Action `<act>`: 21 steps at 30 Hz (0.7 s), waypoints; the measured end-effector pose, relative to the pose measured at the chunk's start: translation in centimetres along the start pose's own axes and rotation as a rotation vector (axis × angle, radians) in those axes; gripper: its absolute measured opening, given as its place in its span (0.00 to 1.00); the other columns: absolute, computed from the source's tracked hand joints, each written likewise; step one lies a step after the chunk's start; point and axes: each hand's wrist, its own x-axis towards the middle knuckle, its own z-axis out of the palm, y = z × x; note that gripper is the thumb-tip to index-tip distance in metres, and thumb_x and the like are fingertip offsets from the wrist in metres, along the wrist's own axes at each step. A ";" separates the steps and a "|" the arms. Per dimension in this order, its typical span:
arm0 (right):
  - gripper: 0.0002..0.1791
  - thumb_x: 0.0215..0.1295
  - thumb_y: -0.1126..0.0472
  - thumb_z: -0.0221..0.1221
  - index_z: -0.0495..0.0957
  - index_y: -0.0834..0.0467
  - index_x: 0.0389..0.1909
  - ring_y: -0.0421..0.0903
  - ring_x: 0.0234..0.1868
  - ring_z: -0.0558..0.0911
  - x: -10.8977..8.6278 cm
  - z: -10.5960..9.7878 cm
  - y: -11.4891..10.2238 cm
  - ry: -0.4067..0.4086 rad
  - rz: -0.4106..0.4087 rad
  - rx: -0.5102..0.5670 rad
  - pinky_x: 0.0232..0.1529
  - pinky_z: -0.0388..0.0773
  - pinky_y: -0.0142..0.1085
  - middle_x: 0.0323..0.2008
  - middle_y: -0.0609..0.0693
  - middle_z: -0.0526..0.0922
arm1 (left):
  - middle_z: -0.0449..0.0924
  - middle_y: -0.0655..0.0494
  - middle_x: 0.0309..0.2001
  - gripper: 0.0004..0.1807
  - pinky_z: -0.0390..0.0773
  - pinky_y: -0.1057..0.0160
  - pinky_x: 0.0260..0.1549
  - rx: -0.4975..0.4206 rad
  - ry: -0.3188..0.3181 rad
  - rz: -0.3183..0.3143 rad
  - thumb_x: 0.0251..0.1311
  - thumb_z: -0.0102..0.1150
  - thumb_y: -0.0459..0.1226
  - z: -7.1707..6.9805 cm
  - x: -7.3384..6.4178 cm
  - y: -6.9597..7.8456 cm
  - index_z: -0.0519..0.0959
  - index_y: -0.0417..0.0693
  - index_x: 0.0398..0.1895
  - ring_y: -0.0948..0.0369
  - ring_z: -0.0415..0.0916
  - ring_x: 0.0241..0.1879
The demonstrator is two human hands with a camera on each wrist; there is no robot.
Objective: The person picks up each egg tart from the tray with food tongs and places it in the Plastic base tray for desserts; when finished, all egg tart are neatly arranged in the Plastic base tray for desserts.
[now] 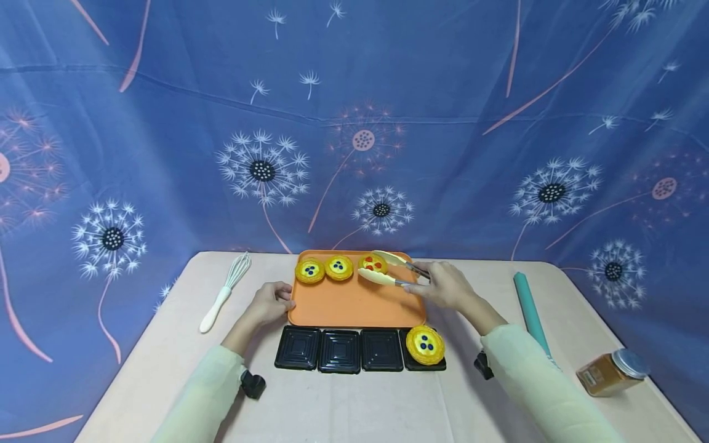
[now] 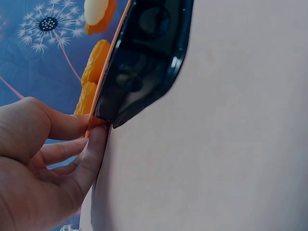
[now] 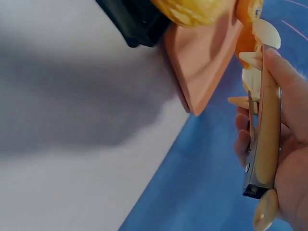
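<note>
The left hand (image 1: 271, 303) pinched the orange rectangular tray (image 1: 354, 309), the right hand (image 1: 447, 285) gripped cream-tipped metal tongs (image 1: 379, 277). The round, red-topped yellow tart (image 1: 372, 265) seemed light, best held by its sides.

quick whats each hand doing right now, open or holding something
Left hand: holding the orange tray by its edge.
Right hand: holding the tongs, tips either side of a tart.

The left hand (image 2: 36, 187) pinches an orange tray (image 2: 99, 90) at its edge. Just past the hand are yellow-orange tarts (image 2: 96, 62) and a black container (image 2: 144, 53); pale tabletop (image 2: 216, 159) spreads to its right.
</note>
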 end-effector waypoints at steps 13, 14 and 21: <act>0.37 0.55 0.45 0.72 0.78 0.63 0.60 0.40 0.17 0.58 -2.9 -3.4 0.2 0.070 -0.063 0.015 0.21 0.58 0.35 0.23 0.46 0.75 | 0.79 0.45 0.38 0.19 0.77 0.63 0.32 -0.001 0.000 -0.005 0.58 0.63 0.27 0.2 0.0 0.1 0.76 0.29 0.53 0.56 0.76 0.34; 0.36 0.55 0.45 0.72 0.78 0.63 0.60 0.40 0.18 0.60 -3.4 -3.6 0.3 0.079 -0.072 0.011 0.23 0.60 0.36 0.28 0.46 0.79 | 0.79 0.45 0.37 0.19 0.77 0.62 0.32 0.003 0.000 -0.003 0.58 0.63 0.27 0.2 0.0 0.1 0.76 0.29 0.53 0.56 0.76 0.34; 0.35 0.54 0.46 0.72 0.79 0.64 0.58 0.40 0.23 0.66 -6.5 -4.7 0.3 0.092 -0.108 -0.015 0.23 0.64 0.35 0.37 0.47 0.85 | 0.79 0.45 0.37 0.19 0.78 0.61 0.33 0.020 0.000 0.007 0.57 0.63 0.27 0.0 -0.1 0.0 0.76 0.28 0.53 0.55 0.76 0.35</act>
